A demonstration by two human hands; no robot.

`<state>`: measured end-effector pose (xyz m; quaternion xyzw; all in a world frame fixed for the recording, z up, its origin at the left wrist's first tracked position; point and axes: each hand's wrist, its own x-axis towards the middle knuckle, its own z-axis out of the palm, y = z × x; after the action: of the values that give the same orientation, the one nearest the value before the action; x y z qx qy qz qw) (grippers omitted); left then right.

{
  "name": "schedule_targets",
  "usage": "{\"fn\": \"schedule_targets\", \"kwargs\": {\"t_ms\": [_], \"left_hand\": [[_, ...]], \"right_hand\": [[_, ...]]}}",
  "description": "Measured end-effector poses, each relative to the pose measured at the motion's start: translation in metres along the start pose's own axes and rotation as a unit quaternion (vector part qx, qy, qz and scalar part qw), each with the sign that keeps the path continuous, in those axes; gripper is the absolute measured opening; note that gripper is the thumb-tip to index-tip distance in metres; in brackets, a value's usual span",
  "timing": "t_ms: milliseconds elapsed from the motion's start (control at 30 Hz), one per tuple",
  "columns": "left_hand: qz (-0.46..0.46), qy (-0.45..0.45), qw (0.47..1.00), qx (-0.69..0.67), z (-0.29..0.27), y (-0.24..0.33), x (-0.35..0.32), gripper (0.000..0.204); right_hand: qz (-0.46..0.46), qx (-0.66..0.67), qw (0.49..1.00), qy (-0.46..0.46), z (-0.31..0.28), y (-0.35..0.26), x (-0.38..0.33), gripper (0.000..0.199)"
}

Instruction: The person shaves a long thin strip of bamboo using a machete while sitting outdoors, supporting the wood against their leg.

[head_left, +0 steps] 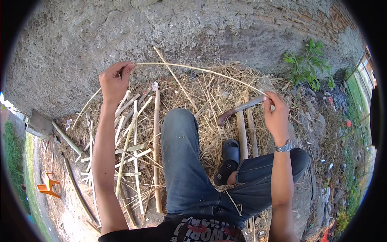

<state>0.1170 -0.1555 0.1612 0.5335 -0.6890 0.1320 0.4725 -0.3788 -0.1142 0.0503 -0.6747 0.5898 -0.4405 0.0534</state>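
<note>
A long, thin bamboo strip arches between my two raised hands. My left hand pinches it toward the left, and its tail droops past that hand toward the ground. My right hand grips the other end between thumb and fingers, with a metal-banded watch at the wrist. Just left of the right hand is a machete with a dark wooden handle and grey blade. The blade's tip meets the right hand in the picture; I cannot tell whether they touch.
Split bamboo pieces lie heaped on the left, beside a bamboo pole. Shavings cover the ground before a rough wall. My bent legs are in the middle. A plant grows right; an orange chair stands far left.
</note>
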Motion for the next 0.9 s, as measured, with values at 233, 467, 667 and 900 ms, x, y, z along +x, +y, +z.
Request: {"fn": "schedule_targets", "kwargs": {"t_ms": [233,467,667,900], "left_hand": [[0.033,-0.077,0.996,0.038,-0.011,-0.017,0.003,0.014],[0.023,0.002,0.993,0.119,-0.025,-0.048,-0.004,0.018],[-0.021,0.061,0.989,0.132,-0.022,-0.039,-0.004,0.023],[0.019,-0.001,0.995,0.095,-0.017,-0.031,-0.015,0.016]], "right_hand": [[0.053,-0.039,0.997,0.05,-0.029,0.041,0.006,0.021],[0.068,-0.04,0.997,-0.019,-0.036,0.068,0.0,0.024],[0.105,0.039,0.992,-0.066,-0.019,0.056,-0.012,0.022],[0.043,-0.112,0.988,-0.093,-0.024,0.066,-0.022,0.02]]}}
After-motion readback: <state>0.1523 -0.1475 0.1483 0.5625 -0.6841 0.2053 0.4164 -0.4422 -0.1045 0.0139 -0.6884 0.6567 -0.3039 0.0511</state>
